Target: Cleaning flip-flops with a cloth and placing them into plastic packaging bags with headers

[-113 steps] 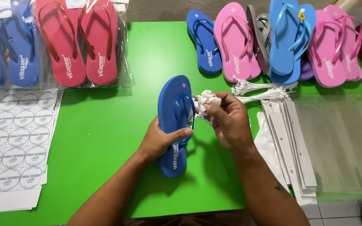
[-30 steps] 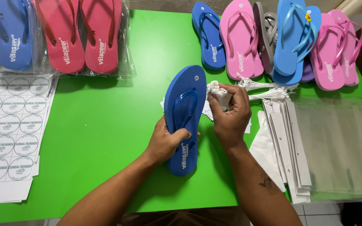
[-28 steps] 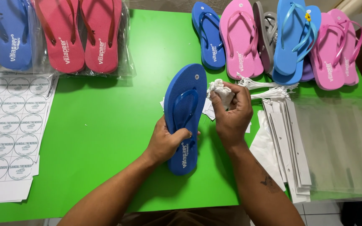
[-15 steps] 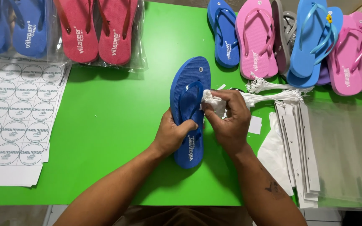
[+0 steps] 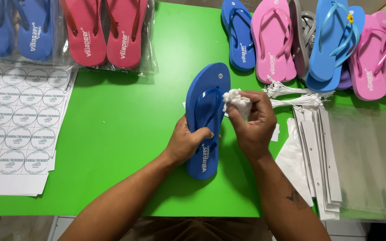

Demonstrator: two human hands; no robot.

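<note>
My left hand (image 5: 187,142) holds a blue flip-flop (image 5: 206,118) by its side, fingers curled over the strap. The flip-flop lies flat on the green bench (image 5: 121,134), toe end pointing away from me. My right hand (image 5: 253,120) is closed around a scrunched white rag (image 5: 237,100), pressed right beside the strap. Near my right hand lie white ties (image 5: 291,93) and white card strips (image 5: 320,156). Farther off sit more pink and blue flip-flops (image 5: 309,44). Sticker sheets (image 5: 16,129) lie at the left.
</note>
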